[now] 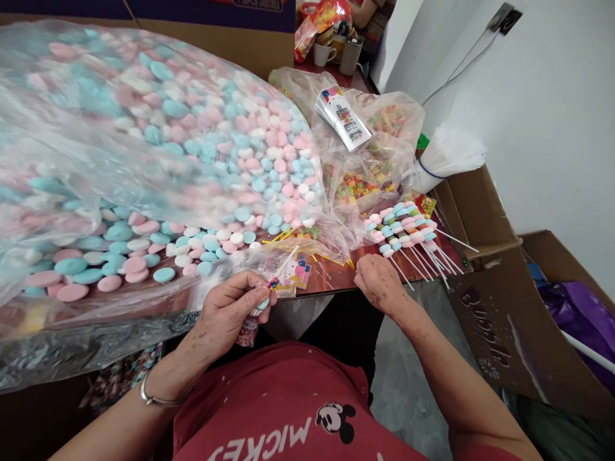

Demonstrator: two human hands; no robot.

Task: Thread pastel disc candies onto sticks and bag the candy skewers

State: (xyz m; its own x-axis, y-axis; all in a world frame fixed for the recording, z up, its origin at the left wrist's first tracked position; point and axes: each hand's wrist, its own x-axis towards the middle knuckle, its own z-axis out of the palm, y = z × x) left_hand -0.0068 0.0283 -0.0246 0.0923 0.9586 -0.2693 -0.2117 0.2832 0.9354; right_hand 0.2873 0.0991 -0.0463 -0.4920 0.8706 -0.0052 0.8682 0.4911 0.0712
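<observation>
Clear glossy plastic bag (pixel 192 128) w/ matt, smooth candies (pixel 72 266).

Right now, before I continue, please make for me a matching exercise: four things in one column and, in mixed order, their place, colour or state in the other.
1. Bracelet
2. Left hand
3. Stack of printed cards
4. Candy skewers

A. lying on clear plastic bags
B. pink, blue and white, with sticks pointing outward
C. silver-coloured, worn on the arm
D. closed on a wrapped candy piece

Pairs: 1-C, 2-D, 3-A, 4-B
</observation>
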